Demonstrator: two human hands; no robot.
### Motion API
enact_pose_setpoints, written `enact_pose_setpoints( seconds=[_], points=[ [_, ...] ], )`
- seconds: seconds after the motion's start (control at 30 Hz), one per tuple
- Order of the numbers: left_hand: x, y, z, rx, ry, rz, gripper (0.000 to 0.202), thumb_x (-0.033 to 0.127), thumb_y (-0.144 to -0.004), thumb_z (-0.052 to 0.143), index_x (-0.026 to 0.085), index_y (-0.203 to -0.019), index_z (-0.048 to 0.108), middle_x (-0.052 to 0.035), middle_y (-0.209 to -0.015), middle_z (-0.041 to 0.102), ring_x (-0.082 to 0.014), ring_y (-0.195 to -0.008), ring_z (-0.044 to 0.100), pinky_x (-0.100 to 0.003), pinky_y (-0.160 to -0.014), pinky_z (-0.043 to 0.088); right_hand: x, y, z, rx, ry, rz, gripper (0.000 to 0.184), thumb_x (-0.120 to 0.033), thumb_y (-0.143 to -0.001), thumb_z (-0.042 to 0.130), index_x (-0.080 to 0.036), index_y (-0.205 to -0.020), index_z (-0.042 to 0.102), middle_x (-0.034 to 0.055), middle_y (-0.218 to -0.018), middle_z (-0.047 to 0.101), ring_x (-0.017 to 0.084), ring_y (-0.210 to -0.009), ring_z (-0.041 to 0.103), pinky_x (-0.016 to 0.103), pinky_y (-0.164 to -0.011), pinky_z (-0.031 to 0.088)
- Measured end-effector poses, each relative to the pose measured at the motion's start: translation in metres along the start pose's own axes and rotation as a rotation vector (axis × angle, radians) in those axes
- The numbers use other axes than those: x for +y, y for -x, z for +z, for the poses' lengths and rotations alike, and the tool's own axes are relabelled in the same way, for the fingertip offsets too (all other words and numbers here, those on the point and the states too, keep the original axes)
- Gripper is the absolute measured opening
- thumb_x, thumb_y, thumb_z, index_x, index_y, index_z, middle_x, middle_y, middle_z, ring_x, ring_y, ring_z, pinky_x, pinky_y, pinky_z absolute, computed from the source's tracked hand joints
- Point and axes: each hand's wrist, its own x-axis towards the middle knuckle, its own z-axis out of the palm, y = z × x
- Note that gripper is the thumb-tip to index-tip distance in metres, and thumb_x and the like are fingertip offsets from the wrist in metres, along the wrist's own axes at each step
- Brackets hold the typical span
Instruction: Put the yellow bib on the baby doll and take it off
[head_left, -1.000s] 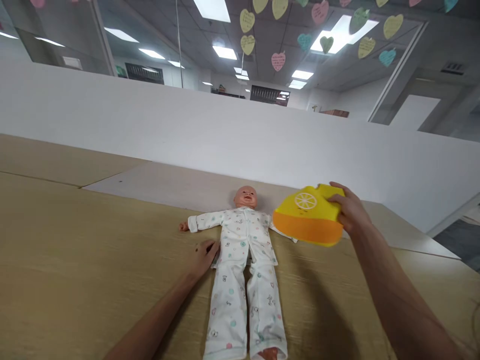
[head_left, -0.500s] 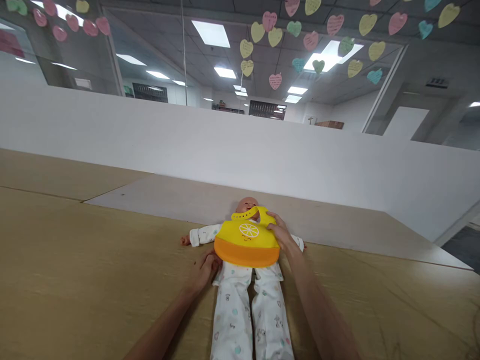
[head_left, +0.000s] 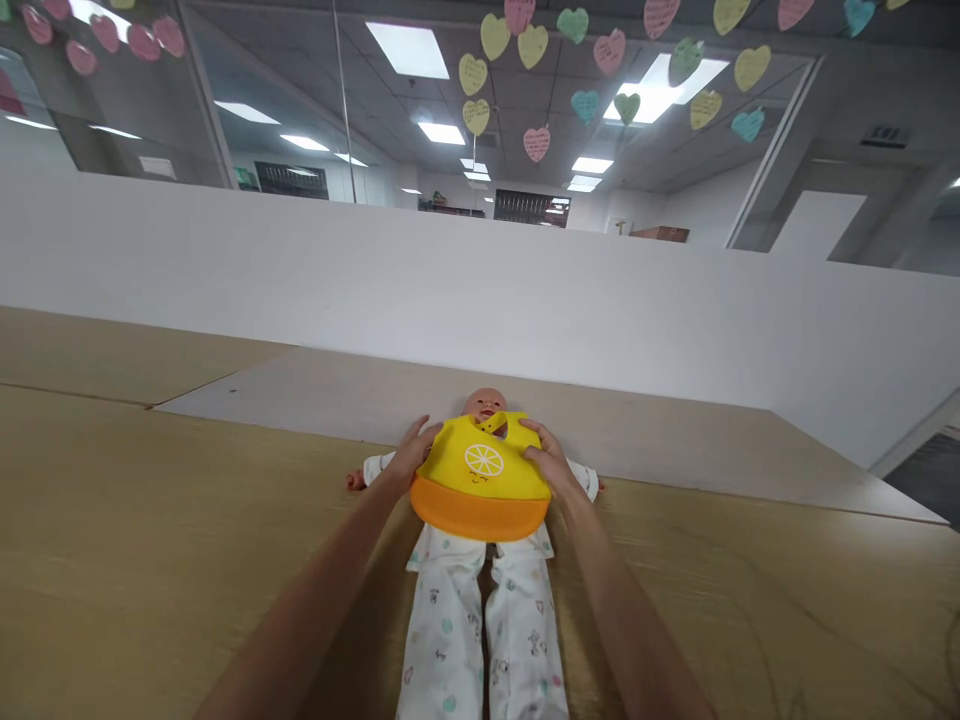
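Note:
A yellow bib (head_left: 450, 460) with an orange pocket and a white citrus-slice print covers the chest of a baby doll (head_left: 484, 402). The doll lies on its back in white patterned clothes (head_left: 442, 620), arms spread and head away from me. My left hand (head_left: 414, 450) grips the bib's upper left edge. Around the upper right edge, the fingers of my right hand (head_left: 549, 458) are closed. The bib's neck strap (head_left: 493, 424) lies just below the doll's face. Parts of the doll's sleeves are hidden behind my hands.
The doll rests on a wooden tabletop (head_left: 187, 530), with a paler panel (head_left: 637, 430) behind it. A white wall (head_left: 375, 280) rises at the back, topped by glass with heart-shaped notes (head_left: 536, 144).
My left hand has moved up from beside the doll's waist to the bib's upper left edge. The bib's neck part now sits more centred, its strap end no longer sticking out leftward.

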Motion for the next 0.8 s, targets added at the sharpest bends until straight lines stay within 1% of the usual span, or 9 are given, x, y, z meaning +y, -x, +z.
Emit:
enact_pose_setpoints(
  seconds=[0.1,0.17,0.23,0.33,0.4,0.5,0.6,0.7,0.8],
  points=[
    [0.001,-0.010,0.006,-0.124,0.071,-0.093,0.072,0.038,-0.068,0.074,0.019,-0.133,0.048,-0.0113,-0.110,0.070,-0.0206,-0.086,0.069,-0.029,-0.071,0.056,-0.004,0.003,-0.001,-0.015,-0.037,0.044,0.051,-0.018,-0.054,0.059,-0.023,-0.106,0.060,-0.0011,-0.094,0.068,0.013,-0.065,0.060,0.023,-0.058,0.046],
    [0.000,-0.009,0.007,-0.200,0.114,-0.088,0.076,0.030,-0.062,0.078,0.019,-0.132,0.050,-0.0103,-0.105,0.072,-0.0204,-0.081,0.069,-0.030,-0.070,0.056,-0.009,0.005,0.000,-0.011,-0.087,0.060,0.045,-0.023,-0.055,0.066,-0.022,-0.100,0.061,-0.0011,-0.084,0.068,0.013,-0.064,0.061,0.024,-0.059,0.046],
    [-0.002,-0.006,0.006,-0.225,0.164,-0.051,0.084,0.026,-0.061,0.077,0.023,-0.138,0.044,-0.0067,-0.100,0.073,-0.0194,-0.076,0.069,-0.031,-0.069,0.057,-0.011,0.005,0.001,-0.034,-0.150,0.069,0.043,-0.026,-0.054,0.073,-0.021,-0.095,0.060,-0.0009,-0.080,0.068,0.015,-0.066,0.062,0.025,-0.061,0.047],
    [-0.004,0.002,0.003,-0.223,0.195,-0.008,0.089,0.023,-0.064,0.072,0.029,-0.144,0.035,-0.0030,-0.095,0.074,-0.0181,-0.073,0.069,-0.032,-0.068,0.057,-0.008,0.002,0.001,-0.063,-0.209,0.042,0.039,-0.026,-0.052,0.078,-0.021,-0.086,0.059,-0.0027,-0.077,0.067,0.015,-0.064,0.063,0.025,-0.061,0.048],
    [-0.005,0.005,0.001,-0.215,0.181,-0.007,0.089,0.023,-0.064,0.070,0.029,-0.145,0.034,-0.0032,-0.096,0.074,-0.0187,-0.073,0.070,-0.032,-0.067,0.057,-0.006,-0.001,0.000,-0.098,-0.167,0.029,0.036,-0.023,-0.053,0.076,-0.022,-0.086,0.062,-0.0039,-0.075,0.066,0.013,-0.060,0.061,0.024,-0.058,0.046],
    [-0.005,0.006,0.001,-0.177,0.125,-0.006,0.079,0.024,-0.060,0.069,0.023,-0.137,0.049,-0.0069,-0.110,0.072,-0.0221,-0.085,0.070,-0.032,-0.071,0.057,-0.005,-0.004,0.000,-0.157,-0.022,-0.019,0.038,-0.020,-0.058,0.067,-0.024,-0.096,0.069,-0.0017,-0.084,0.070,0.015,-0.066,0.061,0.024,-0.060,0.045],
    [-0.001,0.007,0.001,-0.161,0.088,0.000,0.065,0.022,-0.055,0.069,0.016,-0.120,0.064,-0.0090,-0.117,0.069,-0.0253,-0.096,0.067,-0.031,-0.077,0.055,-0.008,-0.006,0.001,-0.106,0.113,-0.121,0.032,-0.020,-0.060,0.060,-0.023,-0.089,0.074,0.0006,-0.092,0.071,0.016,-0.075,0.061,0.024,-0.064,0.044],
    [0.003,0.008,0.001,-0.147,0.088,-0.008,0.062,0.022,-0.053,0.070,0.015,-0.114,0.068,-0.0083,-0.109,0.072,-0.0256,-0.090,0.068,-0.032,-0.074,0.055,-0.010,-0.007,-0.001,-0.030,0.154,-0.138,0.030,-0.023,-0.061,0.059,-0.022,-0.087,0.075,0.0009,-0.091,0.072,0.015,-0.071,0.059,0.025,-0.062,0.043],
    [0.004,0.009,0.000,-0.110,0.084,0.026,0.059,0.022,-0.053,0.071,0.014,-0.111,0.070,-0.0087,-0.109,0.072,-0.0250,-0.089,0.068,-0.032,-0.074,0.054,-0.010,-0.006,-0.005,0.006,0.096,-0.152,0.039,-0.023,-0.062,0.058,-0.024,-0.098,0.073,0.0007,-0.102,0.070,0.016,-0.076,0.061,0.025,-0.065,0.045]
  ],
)
